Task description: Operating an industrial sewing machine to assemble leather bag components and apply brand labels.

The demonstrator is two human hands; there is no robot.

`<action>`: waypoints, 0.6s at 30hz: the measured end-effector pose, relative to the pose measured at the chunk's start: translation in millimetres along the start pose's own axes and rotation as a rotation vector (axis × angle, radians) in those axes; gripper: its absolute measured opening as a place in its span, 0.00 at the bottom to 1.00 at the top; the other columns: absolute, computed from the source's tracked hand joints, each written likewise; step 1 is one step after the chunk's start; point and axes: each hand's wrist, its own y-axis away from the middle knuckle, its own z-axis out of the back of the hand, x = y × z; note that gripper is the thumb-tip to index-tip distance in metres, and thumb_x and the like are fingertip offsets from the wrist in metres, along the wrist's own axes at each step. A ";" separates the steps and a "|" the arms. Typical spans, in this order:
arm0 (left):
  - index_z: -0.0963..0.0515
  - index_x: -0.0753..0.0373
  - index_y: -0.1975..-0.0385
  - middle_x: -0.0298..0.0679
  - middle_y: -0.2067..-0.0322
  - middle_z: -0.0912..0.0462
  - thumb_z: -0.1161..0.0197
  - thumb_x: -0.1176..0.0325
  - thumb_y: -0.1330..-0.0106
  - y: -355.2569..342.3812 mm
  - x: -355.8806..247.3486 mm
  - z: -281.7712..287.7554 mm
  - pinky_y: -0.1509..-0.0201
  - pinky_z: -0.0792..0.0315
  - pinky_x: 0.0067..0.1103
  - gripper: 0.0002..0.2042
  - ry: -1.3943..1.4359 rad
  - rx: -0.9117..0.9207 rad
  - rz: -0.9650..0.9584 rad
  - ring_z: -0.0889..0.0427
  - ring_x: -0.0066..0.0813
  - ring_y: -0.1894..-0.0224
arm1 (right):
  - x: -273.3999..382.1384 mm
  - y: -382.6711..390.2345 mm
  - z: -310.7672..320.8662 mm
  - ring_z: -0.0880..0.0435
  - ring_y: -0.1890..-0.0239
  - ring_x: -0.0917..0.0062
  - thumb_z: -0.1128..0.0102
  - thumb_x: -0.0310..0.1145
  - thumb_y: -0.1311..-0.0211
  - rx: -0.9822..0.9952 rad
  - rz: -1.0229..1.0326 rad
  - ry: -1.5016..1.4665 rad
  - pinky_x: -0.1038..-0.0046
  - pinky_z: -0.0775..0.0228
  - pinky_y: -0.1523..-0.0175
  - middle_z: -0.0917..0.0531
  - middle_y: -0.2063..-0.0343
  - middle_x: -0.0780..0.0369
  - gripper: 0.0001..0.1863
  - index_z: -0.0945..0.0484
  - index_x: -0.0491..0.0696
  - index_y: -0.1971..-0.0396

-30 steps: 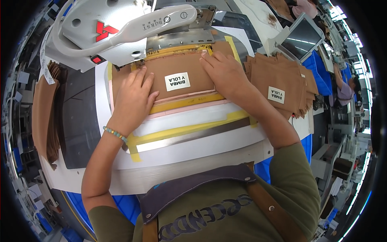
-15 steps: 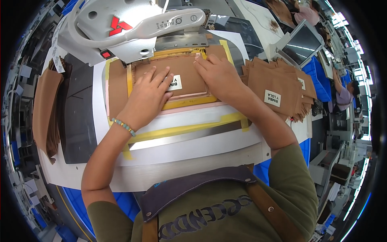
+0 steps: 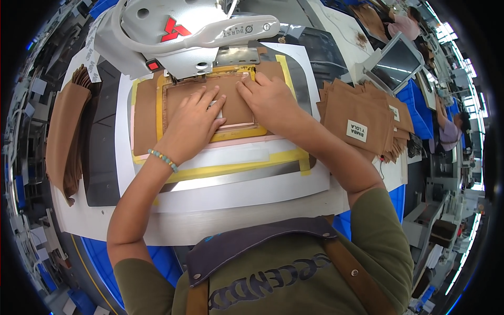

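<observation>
**Both hands flat on a brown piece under the sewing machine**

The left hand (image 3: 191, 126) and the right hand (image 3: 268, 100) lie palm-down, side by side, on a brown fabric piece (image 3: 236, 102) seated in the window of a yellow-edged template frame (image 3: 157, 105). Neither grip is closed on anything: the fingers are spread and pressing, which probably keeps the piece smooth and square inside the frame. A small white label (image 3: 218, 111) peeks out between the 2 hands, so they appear to be pinning it where it belongs.

The frame sits directly below the head of the white sewing machine (image 3: 184, 31), on the white surface (image 3: 252, 191), placing the piece within reach of the needle area.

A stack of finished-looking brown pieces (image 3: 362, 123) with white labels is fanned out to the right, close at hand. Another pile of brown material (image 3: 65, 136) rests at the left edge. A tilted screen (image 3: 396, 63) stands beyond the right-hand stack. The left wrist wears a beaded bracelet (image 3: 163, 159).
</observation>
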 end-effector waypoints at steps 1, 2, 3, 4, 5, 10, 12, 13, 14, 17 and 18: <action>0.24 0.65 0.33 0.48 0.28 0.28 0.37 0.62 0.24 -1.2 -0.2 -1.5 0.25 0.34 0.40 0.23 -0.003 -0.011 0.001 0.31 0.50 0.26 | 0.8 -0.7 -1.8 0.18 0.49 0.70 0.32 0.31 0.46 -0.002 0.001 -0.002 0.68 0.28 0.61 0.13 0.54 0.59 0.22 0.15 0.40 0.50; 0.24 0.65 0.33 0.48 0.28 0.28 0.37 0.62 0.24 -2.7 -0.4 -2.9 0.25 0.34 0.40 0.23 -0.006 0.010 0.002 0.31 0.50 0.26 | 1.3 -1.2 -3.2 0.18 0.49 0.71 0.32 0.32 0.46 0.001 0.000 -0.006 0.69 0.29 0.61 0.12 0.55 0.60 0.22 0.15 0.41 0.51; 0.25 0.66 0.33 0.49 0.29 0.28 0.37 0.62 0.23 -3.9 -0.3 -4.5 0.24 0.34 0.40 0.23 -0.001 0.011 0.001 0.31 0.51 0.26 | 1.9 -1.8 -4.7 0.18 0.49 0.71 0.31 0.33 0.46 0.004 -0.001 -0.009 0.69 0.29 0.61 0.12 0.56 0.60 0.21 0.14 0.41 0.52; 0.25 0.66 0.33 0.49 0.29 0.28 0.38 0.62 0.23 -5.4 -0.7 -6.1 0.24 0.35 0.41 0.23 0.007 0.004 0.009 0.32 0.52 0.26 | 2.1 -2.1 -6.0 0.18 0.49 0.71 0.31 0.33 0.46 0.003 -0.001 -0.010 0.69 0.29 0.61 0.12 0.56 0.60 0.21 0.14 0.41 0.52; 0.25 0.66 0.33 0.49 0.29 0.28 0.38 0.62 0.23 -7.0 -1.1 -7.7 0.24 0.35 0.41 0.23 0.006 0.012 0.001 0.32 0.52 0.26 | 1.8 -2.3 -6.4 0.18 0.50 0.72 0.31 0.33 0.46 -0.027 0.003 0.004 0.69 0.30 0.62 0.13 0.58 0.61 0.19 0.14 0.42 0.54; 0.24 0.68 0.35 0.51 0.30 0.26 0.39 0.66 0.23 -13.3 -2.2 -13.9 0.25 0.33 0.40 0.21 0.061 -0.061 0.005 0.29 0.53 0.28 | 0.5 -2.7 -10.0 0.17 0.54 0.73 0.35 0.32 0.43 0.057 -0.002 -0.008 0.70 0.29 0.62 0.12 0.53 0.61 0.23 0.16 0.41 0.46; 0.24 0.68 0.35 0.52 0.31 0.26 0.40 0.65 0.23 -15.5 -2.9 -16.4 0.25 0.33 0.40 0.21 0.061 -0.063 -0.005 0.29 0.53 0.28 | 2.2 -3.7 -12.9 0.16 0.57 0.73 0.35 0.32 0.43 0.011 -0.008 -0.005 0.70 0.28 0.63 0.12 0.54 0.60 0.22 0.16 0.41 0.49; 0.24 0.68 0.35 0.53 0.32 0.25 0.41 0.65 0.22 -16.7 -3.2 -17.6 0.25 0.33 0.40 0.20 0.066 -0.085 0.001 0.29 0.52 0.28 | 3.1 -4.3 -15.1 0.16 0.57 0.73 0.35 0.32 0.43 0.062 -0.015 0.004 0.70 0.28 0.63 0.12 0.54 0.60 0.22 0.16 0.41 0.49; 0.24 0.68 0.35 0.53 0.32 0.25 0.41 0.65 0.22 -15.6 -2.6 -17.3 0.25 0.33 0.40 0.20 0.061 -0.078 -0.005 0.29 0.52 0.28 | 6.4 -6.1 -17.3 0.16 0.56 0.72 0.34 0.33 0.43 0.030 -0.017 0.011 0.69 0.29 0.62 0.13 0.59 0.62 0.15 0.15 0.45 0.56; 0.24 0.69 0.35 0.51 0.32 0.24 0.40 0.69 0.24 -17.7 -1.9 -19.8 0.26 0.31 0.40 0.20 0.058 -0.088 0.010 0.27 0.52 0.29 | 9.8 -8.6 -23.9 0.17 0.54 0.72 0.32 0.35 0.43 -0.001 -0.021 0.017 0.69 0.29 0.61 0.14 0.64 0.64 0.09 0.14 0.50 0.64; 0.24 0.69 0.35 0.51 0.33 0.24 0.40 0.69 0.24 -18.4 -1.0 -20.6 0.26 0.31 0.39 0.20 0.065 -0.086 0.016 0.27 0.52 0.30 | 10.8 -9.3 -25.8 0.17 0.54 0.72 0.33 0.35 0.42 -0.026 -0.022 0.024 0.69 0.29 0.61 0.14 0.64 0.64 0.09 0.14 0.50 0.64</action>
